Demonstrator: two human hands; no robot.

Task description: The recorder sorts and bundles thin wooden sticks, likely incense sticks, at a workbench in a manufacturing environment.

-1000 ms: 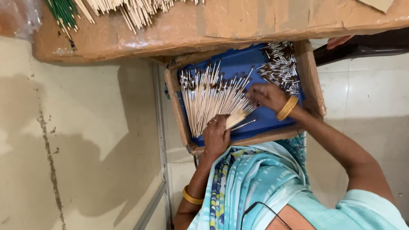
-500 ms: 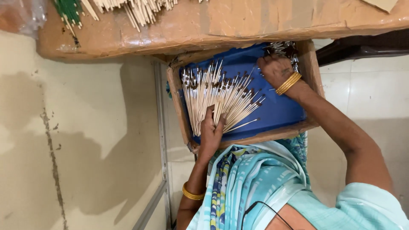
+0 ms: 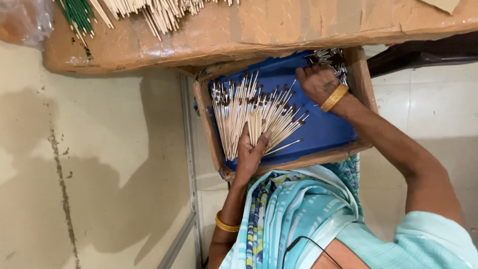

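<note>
A wooden tray [image 3: 209, 124] lined in blue lies in front of me, resting against my lap. A fan of thin pale sticks with dark tips [image 3: 239, 107] is spread across its left half. My left hand [image 3: 250, 152] grips the near ends of some of these sticks between thumb and fingers. My right hand [image 3: 317, 82], with a gold bangle on the wrist, rests with curled fingers on a pile of small silvery pieces [image 3: 332, 59] in the tray's far right corner. What those fingers hold is hidden.
Above the tray runs a cardboard-covered tabletop [image 3: 279, 25] carrying loose pale sticks [image 3: 159, 10] and green sticks [image 3: 77, 15]. A plastic bag [image 3: 25, 20] sits at the top left. A metal frame leg [image 3: 189, 164] runs down beside the tray. Beige floor lies left, white tiles right.
My right hand moved from the sticks up to the silvery pile in the tray's far corner. My left hand stayed on the sticks, which are now fanned slightly wider.
</note>
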